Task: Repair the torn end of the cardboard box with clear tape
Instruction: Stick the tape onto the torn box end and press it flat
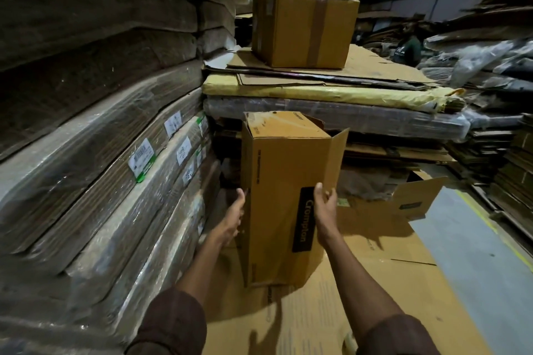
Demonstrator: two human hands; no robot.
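I hold the cardboard box (284,199) between both hands, a long brown carton lying with its length running away from me. Its near end rests on the flattened cardboard sheets (340,297) spread over the floor, and its far end is raised, with the flaps there standing loose and open. A black label (304,219) with pale lettering runs along the top face near my right hand.

My right hand (326,207) grips the box's right top edge: the thumb lies on the top face beside the label and the fingers curl over the edge and down the side. My left hand (235,217) is against the box's left side, palm turned toward it and thumb up by the top edge; the fingers are hidden behind the hand, so I cannot tell whether they curl round anything.

To my left rises a tall stack of plastic-wrapped flat cardboard (101,153) with white labels on its edges. Ahead, behind the box, lies another wrapped pile (331,112) topped by a yellow sheet and loose cardboard, and on it sits a closed carton (302,29) sealed with brown tape. At the right is grey floor (473,253) with a yellow line. Far back on the right a person (408,47) in a dark top is partly in view.
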